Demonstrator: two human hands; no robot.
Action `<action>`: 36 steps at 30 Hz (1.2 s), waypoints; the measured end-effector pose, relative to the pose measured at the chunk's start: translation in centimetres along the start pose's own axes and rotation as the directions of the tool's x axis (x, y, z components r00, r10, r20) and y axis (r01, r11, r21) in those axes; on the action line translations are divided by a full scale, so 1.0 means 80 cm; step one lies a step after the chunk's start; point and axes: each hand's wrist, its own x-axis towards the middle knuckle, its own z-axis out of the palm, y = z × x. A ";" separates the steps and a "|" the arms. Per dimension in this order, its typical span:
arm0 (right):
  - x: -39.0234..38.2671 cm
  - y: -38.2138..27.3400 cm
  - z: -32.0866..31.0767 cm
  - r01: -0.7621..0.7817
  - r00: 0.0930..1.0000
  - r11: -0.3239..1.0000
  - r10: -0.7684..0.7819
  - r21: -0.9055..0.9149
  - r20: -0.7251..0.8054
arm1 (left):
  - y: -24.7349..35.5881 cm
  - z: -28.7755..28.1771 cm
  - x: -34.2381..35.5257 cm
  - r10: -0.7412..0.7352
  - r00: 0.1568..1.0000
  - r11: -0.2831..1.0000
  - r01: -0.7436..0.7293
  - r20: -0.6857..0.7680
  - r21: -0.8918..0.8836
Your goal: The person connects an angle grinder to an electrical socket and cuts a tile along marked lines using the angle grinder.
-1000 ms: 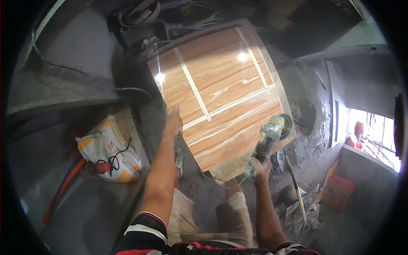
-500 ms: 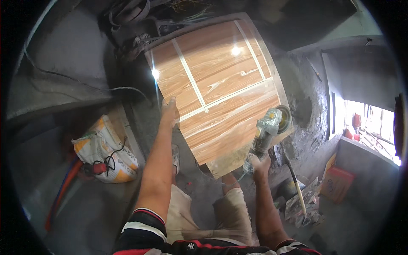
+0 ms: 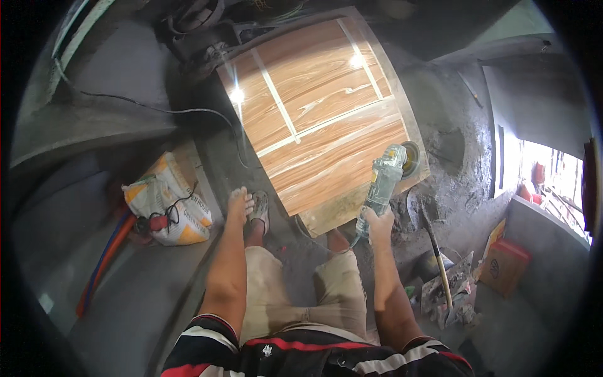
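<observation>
A dusty angle grinder is gripped in my right hand, fingers wrapped round its body. Its round disc is over the right edge of a wood-grain panel. Pale strips cross the panel, and a bare, dusty band runs along its near edge. My left hand hangs off the panel's left side, apart from it, its fingers loosely bent and holding nothing. Below that hand is my shoe.
Left of me lies a white and yellow sack with a red plug and black cord on it, beside an orange hose. A grey cable crosses at upper left. On the right are a wooden-handled tool and a red box.
My left hand has let go of the panel's left edge and come down toward me. The grinder, still in my right hand, has shifted slightly up and left in view.
</observation>
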 end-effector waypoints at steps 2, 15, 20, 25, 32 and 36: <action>-0.002 -0.003 -0.008 -0.012 0.999 1.000 0.012 -0.002 0.032 | -0.026 -0.020 -0.035 -0.048 0.996 0.998 0.051 -0.073 0.049; 0.033 -0.093 0.100 0.219 0.952 0.893 -0.107 -0.393 0.286 | 0.118 0.134 -0.174 0.205 0.903 0.945 -0.283 0.378 0.164; 0.071 -0.133 0.232 0.220 0.946 0.854 -0.070 -0.472 0.316 | 0.225 0.169 -0.111 0.363 0.755 0.920 -0.385 0.546 -0.080; 0.117 -0.144 0.350 0.280 0.932 0.843 -0.122 -0.460 0.342 | 0.320 0.163 -0.055 0.437 0.748 0.893 -0.427 0.499 -0.143; 0.210 -0.140 0.476 0.391 0.900 0.705 -0.158 -0.592 0.406 | 0.413 0.128 0.034 0.552 0.701 0.828 -0.522 0.451 -0.203; 0.258 -0.135 0.518 0.489 0.840 0.719 -0.237 -0.493 0.488 | 0.435 0.130 0.068 0.588 0.701 0.805 -0.554 0.403 -0.209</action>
